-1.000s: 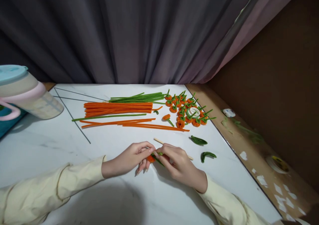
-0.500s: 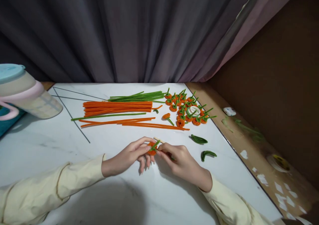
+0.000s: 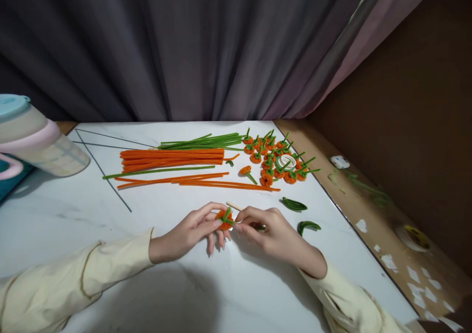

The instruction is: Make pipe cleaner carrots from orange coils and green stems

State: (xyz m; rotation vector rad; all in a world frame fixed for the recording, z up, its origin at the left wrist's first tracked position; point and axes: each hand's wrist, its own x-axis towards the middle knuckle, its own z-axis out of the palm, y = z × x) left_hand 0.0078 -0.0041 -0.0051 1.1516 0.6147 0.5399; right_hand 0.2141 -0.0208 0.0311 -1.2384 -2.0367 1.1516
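Pumpkin [image 3: 224,219], a small orange pipe-cleaner coil, sits pinched in the left hand [image 3: 191,232] fingertips just above the table [image 3: 165,284], its green stem [image 3: 254,226] running rightward into the right hand [image 3: 275,234] pinch.

You work in a dim room under light that falls from above and slightly behind you. It lands on the white table [image 3: 177,284], which is the brightest surface in view, with a soft sheen but no harsh glare. A broad grey shadow spreads across the near edge of the table in front of you, and soft shadows sit under your left hand [image 3: 191,232] and right hand [image 3: 275,232]. The curtain [image 3: 206,47] stays dark and muddy, and the right wall falls into brown gloom. Straight table edges bow outward toward the frame corners. Focus is fair at centre, softer at the margins, with no motion blur.
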